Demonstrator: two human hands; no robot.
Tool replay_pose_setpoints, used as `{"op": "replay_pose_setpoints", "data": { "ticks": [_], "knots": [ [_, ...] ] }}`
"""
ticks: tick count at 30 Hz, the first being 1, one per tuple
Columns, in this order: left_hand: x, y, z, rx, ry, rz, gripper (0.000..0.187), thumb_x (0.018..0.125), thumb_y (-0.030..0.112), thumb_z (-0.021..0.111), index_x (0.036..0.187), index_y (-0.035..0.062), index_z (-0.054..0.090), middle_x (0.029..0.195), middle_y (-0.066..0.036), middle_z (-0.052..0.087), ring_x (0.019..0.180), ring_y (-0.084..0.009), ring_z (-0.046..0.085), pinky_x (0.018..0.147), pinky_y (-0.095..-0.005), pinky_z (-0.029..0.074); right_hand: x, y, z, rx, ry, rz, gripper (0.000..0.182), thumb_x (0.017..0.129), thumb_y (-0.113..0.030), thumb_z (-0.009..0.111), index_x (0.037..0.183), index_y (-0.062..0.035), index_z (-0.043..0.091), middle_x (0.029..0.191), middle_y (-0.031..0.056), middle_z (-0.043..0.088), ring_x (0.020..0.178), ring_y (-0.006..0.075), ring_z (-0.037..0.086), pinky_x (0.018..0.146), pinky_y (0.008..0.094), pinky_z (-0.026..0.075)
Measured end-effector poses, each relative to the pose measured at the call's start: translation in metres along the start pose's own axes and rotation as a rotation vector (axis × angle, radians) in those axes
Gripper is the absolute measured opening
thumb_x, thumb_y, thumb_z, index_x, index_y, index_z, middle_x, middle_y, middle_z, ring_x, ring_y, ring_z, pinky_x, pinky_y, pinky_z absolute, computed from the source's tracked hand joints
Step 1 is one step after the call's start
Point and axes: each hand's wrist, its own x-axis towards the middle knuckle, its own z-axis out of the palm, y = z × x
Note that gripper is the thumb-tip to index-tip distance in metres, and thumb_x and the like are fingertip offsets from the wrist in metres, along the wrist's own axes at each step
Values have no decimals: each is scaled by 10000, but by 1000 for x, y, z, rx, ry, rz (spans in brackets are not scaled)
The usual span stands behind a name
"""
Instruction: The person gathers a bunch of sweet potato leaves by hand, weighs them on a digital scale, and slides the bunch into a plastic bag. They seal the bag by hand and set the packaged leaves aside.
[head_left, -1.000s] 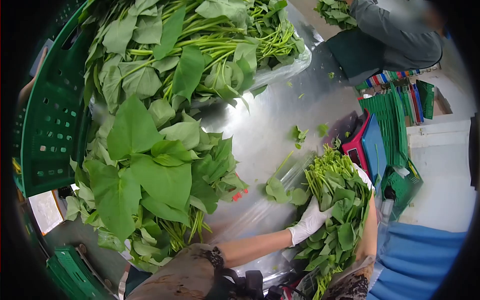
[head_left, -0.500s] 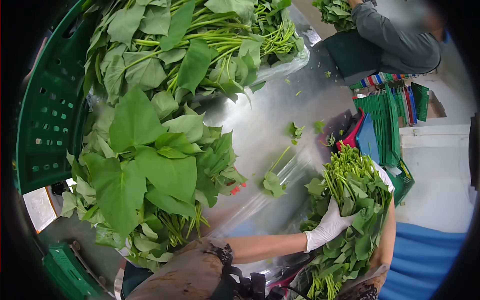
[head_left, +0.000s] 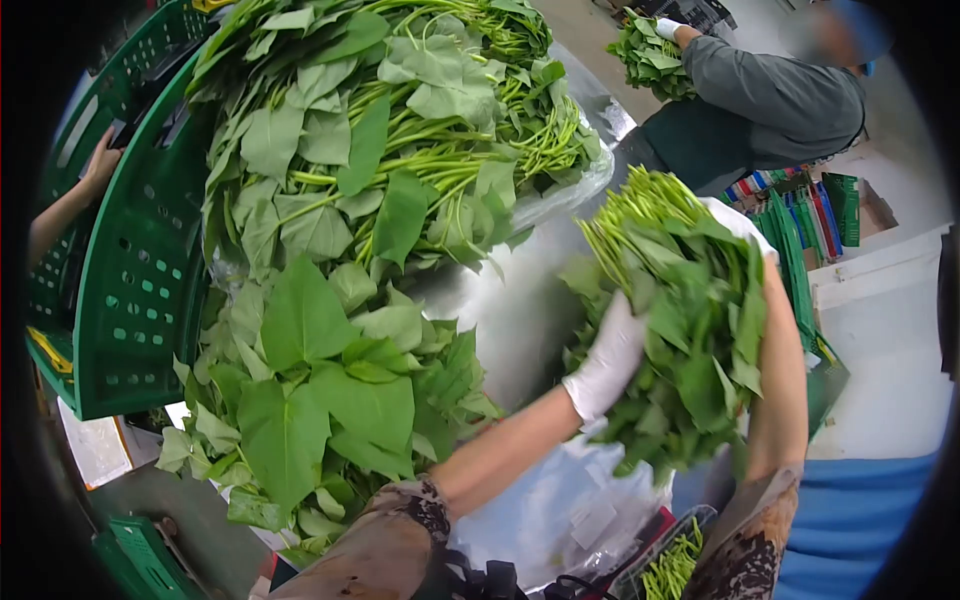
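Right now I have both gloved hands on one leafy bunch (head_left: pixel 695 330), right of centre in the frame, its cut stems pointing to the upper left. My left hand (head_left: pixel 610 355) grips its near side, fingertips sunk among the leaves; my right hand (head_left: pixel 738 225) clasps the far side by the stems, its fingers mostly hidden. I judge the step in hand to be carrying and steadying the bunch; I cannot tell whether it touches the metal table (head_left: pixel 510 335). To my mind, the next move calls for even pressure from both sides, so no leaves slip out. Clear plastic (head_left: pixel 560 505) lies below it, bagged stems (head_left: pixel 675 565) sit at bottom right, and piled greens (head_left: pixel 330 400) fill the left.
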Motion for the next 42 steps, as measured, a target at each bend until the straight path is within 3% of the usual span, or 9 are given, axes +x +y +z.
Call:
{"op": "replay_pose_setpoints", "data": {
  "ticks": [3,7,12,13,17,23,28,34,42],
  "knots": [
    [45,22,-66,300,132,155,306,953,217,546,1176,7,547,1075,-73,628,893,-154,599,797,-323,497,85,18,28,143,-58,-36,543,999,-412,442,1296,34,531,1185,169,635,1058,230,588,952,332,431],
    [43,32,-105,-17,150,77,287,935,169,554,1186,30,563,1073,-71,631,869,-172,631,742,-327,531,149,65,95,902,-15,-331,525,981,-432,472,1223,15,605,1141,111,664,1040,188,589,955,318,423],
    [32,30,-100,103,177,64,256,961,150,519,1189,41,563,1067,-66,626,910,-173,618,777,-318,529,91,17,38,401,292,-78,529,949,-511,540,1132,-27,650,1091,51,648,1020,132,544,936,281,407],
    [32,33,-96,142,205,73,263,966,162,507,1195,45,560,1070,-66,622,917,-176,612,787,-315,523,60,5,22,499,356,-136,504,962,-455,539,1172,-4,624,1080,134,662,1014,194,586,918,287,423],
    [21,46,-77,464,454,112,300,964,210,490,1211,51,551,1069,-79,608,920,-201,578,813,-315,498,-32,2,-16,671,655,-150,491,956,-441,560,1185,-9,616,1113,49,651,1061,169,561,971,293,397],
    [33,50,-133,182,336,124,334,966,316,487,1171,88,619,1138,-52,643,987,-215,616,863,-375,508,-237,13,-14,524,486,71,456,963,-403,552,1201,-17,598,1132,80,646,1077,171,559,963,283,407],
    [-52,57,-43,113,463,51,457,968,446,448,1203,87,604,1192,-69,638,1090,-257,604,951,-424,485,-404,-11,4,633,385,389,421,963,-327,538,1234,-10,593,1188,88,633,1111,163,548,994,282,386],
    [-128,38,-35,309,502,-47,829,889,603,513,1450,28,307,1495,-135,314,1412,-299,233,1156,-453,189,-543,-48,33,791,513,539,379,971,-287,530,1196,7,609,1162,74,634,1112,151,549,1004,285,385],
    [-231,23,18,900,-246,-247,408,975,326,538,1311,95,559,1309,-53,562,1230,-155,461,1077,-322,292,-618,-78,96,944,724,435,341,978,-300,567,1120,5,628,1090,56,648,1068,142,569,970,276,409]
  ]
}}
